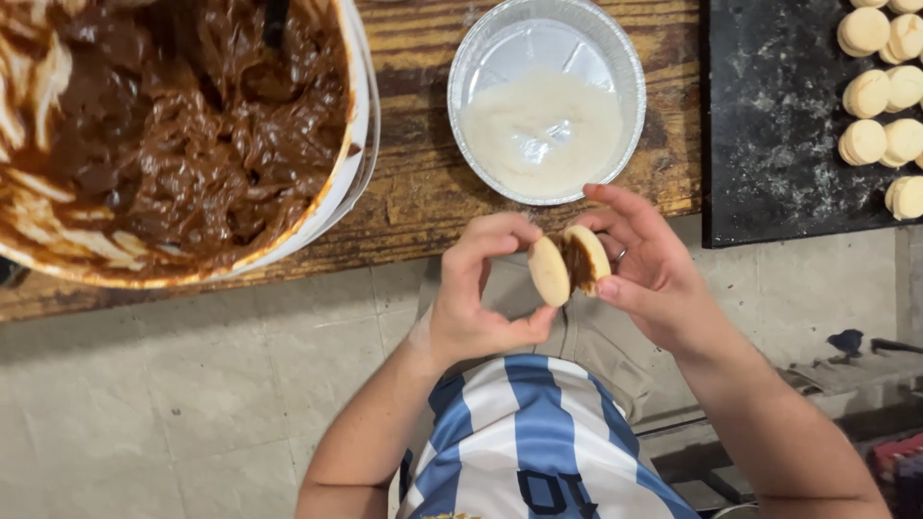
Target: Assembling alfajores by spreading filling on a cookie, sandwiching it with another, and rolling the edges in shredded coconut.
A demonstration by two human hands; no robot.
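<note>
Both hands hold one sandwich cookie in front of my body, just below the edge of the wooden table. It is two pale round discs with brown caramel filling showing between them. My left hand grips the left disc with fingers curled over it. My right hand presses the right disc, its fingers partly spread, a ring on one finger. Directly above the cookie stands a round foil pan holding white shredded coconut.
A large white bucket full of brown caramel spread fills the upper left. A dark baking tray at upper right carries several finished pale sandwich cookies. Tiled floor lies below the table edge.
</note>
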